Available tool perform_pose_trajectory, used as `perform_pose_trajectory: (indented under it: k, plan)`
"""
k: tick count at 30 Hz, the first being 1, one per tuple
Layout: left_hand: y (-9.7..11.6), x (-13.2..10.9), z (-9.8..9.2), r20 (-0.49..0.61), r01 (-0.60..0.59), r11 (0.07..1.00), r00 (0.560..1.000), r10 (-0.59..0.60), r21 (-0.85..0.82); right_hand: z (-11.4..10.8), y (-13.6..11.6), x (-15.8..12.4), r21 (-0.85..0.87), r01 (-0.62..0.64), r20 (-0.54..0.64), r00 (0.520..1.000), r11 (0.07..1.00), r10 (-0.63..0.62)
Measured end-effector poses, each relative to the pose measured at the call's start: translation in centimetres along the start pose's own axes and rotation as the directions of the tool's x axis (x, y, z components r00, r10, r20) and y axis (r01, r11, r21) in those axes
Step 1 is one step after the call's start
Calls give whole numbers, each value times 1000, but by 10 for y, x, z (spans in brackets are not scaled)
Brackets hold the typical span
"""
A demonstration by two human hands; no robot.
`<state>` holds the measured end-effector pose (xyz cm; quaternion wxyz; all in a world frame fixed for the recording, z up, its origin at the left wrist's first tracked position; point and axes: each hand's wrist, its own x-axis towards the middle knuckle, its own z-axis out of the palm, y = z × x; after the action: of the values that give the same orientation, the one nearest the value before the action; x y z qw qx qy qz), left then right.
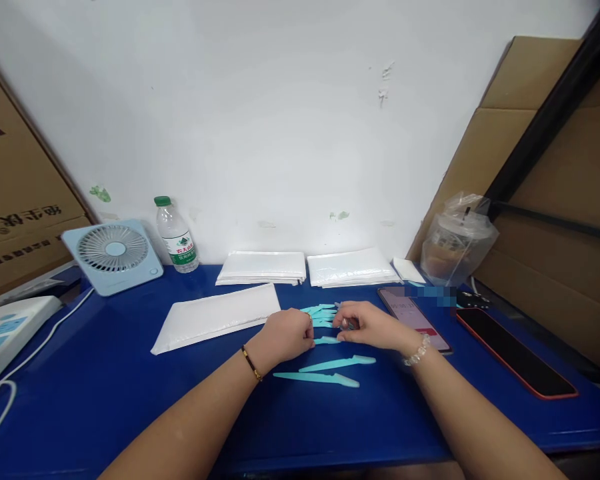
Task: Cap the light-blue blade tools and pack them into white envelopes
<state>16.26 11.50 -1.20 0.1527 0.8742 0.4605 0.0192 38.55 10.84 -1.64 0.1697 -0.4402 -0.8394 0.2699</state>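
A: How do our hands stand?

B: Our left hand (287, 335) has its fingers drawn together, apparently clamped on one end of a teal blade tool (326, 341). Our right hand (365, 325) has curled fingers at the other end; whether they grip it, we can't tell.

A: And the other tools?

B: An overlapping bunch (323, 313) lies just to the far side, between our hands. A loose tool (337, 363) and a nearer one (317, 378) lie apart on the near side.

A: What might go wrong?

B: We might nick our right thumb, which sits at the tool's paler tip, if that end is sharp and uncovered. Drawing one from the bunch could drag its neighbours askew.

A: Anything wider?

B: To the left, our knuckles could shove the white packet (220, 317) beside them; to the right, a careless wrist might knock the near phone (410, 310).
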Motion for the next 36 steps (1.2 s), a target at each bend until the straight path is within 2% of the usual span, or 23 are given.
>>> perform_pose_trajectory:
  k: [3, 5, 9, 12, 14, 15, 18, 21, 24, 26, 27, 29, 31, 36]
  plan:
    - [0, 3, -2, -17, -3, 999, 1000, 2, -44, 2, -1, 2, -6, 31, 39, 999, 999, -31]
    - [-3, 4, -5, -35, -4, 999, 999, 2, -52, 0, 3, 1, 1, 27, 21, 999, 1000, -27]
    - [-11, 9, -8, -98, 20, 999, 995, -24, -45, -10, 14, -3, -14, -101, -101, 990, 995, 99]
    - [-17, 12, -3, -187, -25, 1000, 982, 21, -16, -16, 16, -7, 5, -156, -123, 980, 988, 156]
    - [-20, 14, 1, -241, -21, 999, 970, 27, 28, -20, 13, -11, 27, -142, -48, 988, 989, 144]
    - [-20, 14, 3, -248, -5, 999, 969, 15, 44, -21, 10, -13, 30, -131, 26, 991, 991, 131]
    - [-22, 15, 6, -200, 9, 999, 980, -1, 36, -20, 3, -18, -8, -115, 248, 962, 993, 113]
    - [-24, 15, 5, -155, -45, 999, 987, 43, -7, -15, 0, -18, -30, -110, 302, 946, 994, 114]
    - [-23, 13, 1, -195, -74, 996, 979, 62, -54, -11, 0, -15, 13, -84, 273, 959, 996, 77]
    - [-20, 10, -3, -239, -107, 988, 968, 78, -112, -10, 0, -12, 64, -83, 195, 978, 995, 69]
    - [-18, 8, -5, -236, -135, 980, 967, 98, -147, -10, -1, -11, 96, -89, 142, 987, 991, 74]
    - [-12, 5, -8, -164, -182, 965, 975, 151, -190, -10, -1, -9, 152, -108, 55, 993, 982, 101]
    - [-9, 4, -9, -98, -189, 968, 980, 175, -165, -10, 0, -8, 189, -128, 23, 992, 974, 126]
    - [-15, 11, -6, -156, -200, 972, 971, 180, -122, -12, 14, -6, 192, -173, -16, 984, 966, 179]
